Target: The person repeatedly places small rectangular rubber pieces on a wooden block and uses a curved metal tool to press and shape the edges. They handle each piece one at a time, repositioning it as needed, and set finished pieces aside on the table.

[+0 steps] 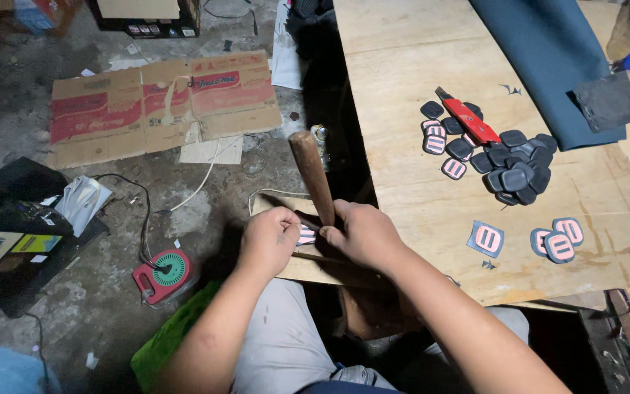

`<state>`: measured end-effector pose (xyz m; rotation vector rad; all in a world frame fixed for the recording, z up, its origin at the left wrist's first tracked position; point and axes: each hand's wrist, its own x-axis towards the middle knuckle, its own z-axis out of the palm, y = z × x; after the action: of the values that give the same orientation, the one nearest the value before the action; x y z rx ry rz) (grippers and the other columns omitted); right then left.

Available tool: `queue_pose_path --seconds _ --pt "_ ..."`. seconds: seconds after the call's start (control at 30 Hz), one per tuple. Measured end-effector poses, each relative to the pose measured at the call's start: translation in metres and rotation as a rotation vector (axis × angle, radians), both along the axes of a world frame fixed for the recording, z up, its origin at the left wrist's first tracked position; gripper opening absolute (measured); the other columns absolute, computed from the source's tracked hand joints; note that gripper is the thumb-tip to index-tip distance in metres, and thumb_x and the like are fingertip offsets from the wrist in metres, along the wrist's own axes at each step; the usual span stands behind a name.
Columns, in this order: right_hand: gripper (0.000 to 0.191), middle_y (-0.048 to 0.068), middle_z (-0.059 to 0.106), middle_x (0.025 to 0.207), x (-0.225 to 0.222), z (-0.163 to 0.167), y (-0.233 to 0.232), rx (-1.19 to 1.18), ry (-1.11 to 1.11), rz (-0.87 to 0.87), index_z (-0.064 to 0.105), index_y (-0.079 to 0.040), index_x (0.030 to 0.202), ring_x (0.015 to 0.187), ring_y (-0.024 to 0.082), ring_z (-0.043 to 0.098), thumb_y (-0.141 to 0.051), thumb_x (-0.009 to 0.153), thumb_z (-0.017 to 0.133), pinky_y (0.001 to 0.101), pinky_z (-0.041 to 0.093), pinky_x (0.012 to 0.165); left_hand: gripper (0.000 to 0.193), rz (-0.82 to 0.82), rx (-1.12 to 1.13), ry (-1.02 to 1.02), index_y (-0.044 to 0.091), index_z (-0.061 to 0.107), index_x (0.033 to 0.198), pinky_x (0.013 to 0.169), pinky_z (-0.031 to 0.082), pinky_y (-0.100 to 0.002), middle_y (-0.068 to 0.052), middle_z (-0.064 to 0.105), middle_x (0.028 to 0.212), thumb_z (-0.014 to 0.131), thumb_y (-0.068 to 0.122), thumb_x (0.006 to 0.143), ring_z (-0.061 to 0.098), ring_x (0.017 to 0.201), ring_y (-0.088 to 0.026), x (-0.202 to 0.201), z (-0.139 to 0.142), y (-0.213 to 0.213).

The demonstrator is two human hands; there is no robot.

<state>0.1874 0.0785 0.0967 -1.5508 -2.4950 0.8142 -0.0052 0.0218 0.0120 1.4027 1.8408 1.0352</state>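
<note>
My right hand (361, 235) grips a wooden-handled tool (312, 174), its brown handle pointing up and away from me. My left hand (269, 237) pinches a small dark piece with pink stripes (306, 235) against a wooden block (300, 264) on my lap. The tool's working end is hidden between my hands. Both hands sit close together at the left edge of the plywood table (402, 124).
On the table lie a pile of dark rounded patches (513, 164), a red utility knife (468, 119), several pink-striped patches (557, 241) and a blue sheet (548, 51). The floor at left holds flattened cardboard (162, 98), a red cable reel (163, 273) and a dark box (9, 241).
</note>
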Motion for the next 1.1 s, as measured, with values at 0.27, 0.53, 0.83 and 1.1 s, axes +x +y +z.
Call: queue_pose_path --seconds 0.27,0.53,0.83,1.1 --pt "0.032 0.015 0.073 0.093 0.005 0.003 -0.005 0.155 0.096 0.065 0.067 -0.013 0.106 0.090 0.039 0.068 -0.032 0.082 0.074 0.0504 0.053 0.074 0.012 0.063 -0.046 -0.259 0.001 0.073 0.087 0.067 0.057 -0.030 -0.010 0.077 0.080 0.074 0.009 0.080 0.073 0.072 -0.015 0.000 -0.010 0.005" --pt "0.030 0.014 0.073 0.095 0.001 0.007 -0.005 0.114 0.065 0.065 0.067 -0.015 0.105 0.091 0.039 0.067 -0.032 0.082 0.074 0.0513 0.053 0.074 0.011 0.087 -0.011 -0.011 0.002 0.074 0.089 0.067 0.056 -0.033 -0.010 0.074 0.076 0.071 0.013 0.084 0.072 0.069 -0.018 0.008 -0.005 -0.002" --pt "0.030 0.014 0.072 0.094 -0.006 0.007 0.002 0.151 -0.028 0.090 0.064 -0.012 0.099 0.091 0.039 0.068 -0.035 0.083 0.075 0.0516 0.053 0.075 0.014 0.048 -0.006 -0.093 0.003 0.073 0.088 0.069 0.058 -0.033 -0.011 0.076 0.079 0.074 0.012 0.079 0.075 0.072 -0.020 0.002 -0.005 -0.002" --pt "0.029 0.011 0.073 0.093 0.008 0.014 0.003 0.200 0.025 0.199 0.067 -0.016 0.101 0.088 0.037 0.069 -0.032 0.079 0.075 0.0503 0.054 0.072 0.013 0.031 0.017 -0.050 0.000 0.072 0.089 0.068 0.057 -0.033 -0.013 0.077 0.080 0.072 0.011 0.083 0.075 0.072 -0.021 0.004 0.003 -0.004"
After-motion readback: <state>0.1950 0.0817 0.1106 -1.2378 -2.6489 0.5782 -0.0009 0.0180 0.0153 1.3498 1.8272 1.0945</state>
